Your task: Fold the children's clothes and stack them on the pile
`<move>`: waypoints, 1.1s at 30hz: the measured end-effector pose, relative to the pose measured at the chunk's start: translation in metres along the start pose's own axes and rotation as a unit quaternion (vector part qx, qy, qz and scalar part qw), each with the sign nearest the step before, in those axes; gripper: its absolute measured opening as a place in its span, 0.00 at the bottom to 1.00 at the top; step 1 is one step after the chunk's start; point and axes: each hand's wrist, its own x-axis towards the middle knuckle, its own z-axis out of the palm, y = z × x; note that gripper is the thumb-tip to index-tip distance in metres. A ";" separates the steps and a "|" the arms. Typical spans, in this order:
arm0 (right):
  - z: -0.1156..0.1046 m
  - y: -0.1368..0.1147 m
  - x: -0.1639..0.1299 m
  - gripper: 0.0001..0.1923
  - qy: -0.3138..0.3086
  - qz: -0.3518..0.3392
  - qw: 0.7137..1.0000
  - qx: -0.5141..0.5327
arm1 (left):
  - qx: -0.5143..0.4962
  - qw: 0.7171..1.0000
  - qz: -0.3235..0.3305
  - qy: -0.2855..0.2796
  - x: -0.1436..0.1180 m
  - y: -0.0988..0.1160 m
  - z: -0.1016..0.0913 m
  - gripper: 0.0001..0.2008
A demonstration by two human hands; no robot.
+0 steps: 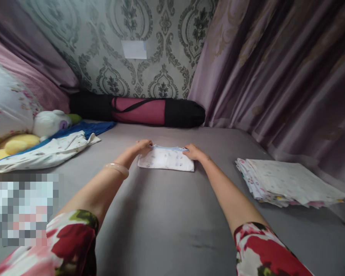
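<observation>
A white cloth point(167, 159) with faint small prints and a light blue edge lies folded into a flat rectangle on the grey bed sheet point(166, 214). My left hand point(145, 146) grips its far left corner, fingers closed on the edge. At the far right corner, my right hand point(193, 151) pinches the same blue-trimmed edge. Both arms reach forward, and a pale bangle circles my left wrist. The fingertips are partly hidden by the hands and the fabric.
A stack of folded cloths point(290, 182) sits at the right near the curtain point(232, 69). Along the wall lies a long black and maroon bag point(140, 111). To the left are a spread printed cloth point(51, 151), a white plush toy point(51, 124) and a pillow point(8, 103).
</observation>
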 end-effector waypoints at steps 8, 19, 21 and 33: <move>-0.019 -0.002 -0.016 0.14 0.033 -0.022 0.997 0.061 | -0.038 0.998 0.037 0.029 -0.016 -0.005 -0.018 0.17; -0.067 -0.013 -0.083 0.14 0.118 -0.142 0.963 0.195 | -0.271 0.937 0.179 0.130 -0.101 -0.005 -0.069 0.23; -0.063 -0.017 -0.102 0.12 0.149 -0.150 0.963 0.167 | -0.242 0.940 0.182 0.159 -0.121 -0.001 -0.065 0.22; 0.016 -0.027 -0.212 0.17 0.109 -0.253 0.961 0.033 | -0.079 0.952 0.259 0.142 -0.229 0.012 0.034 0.14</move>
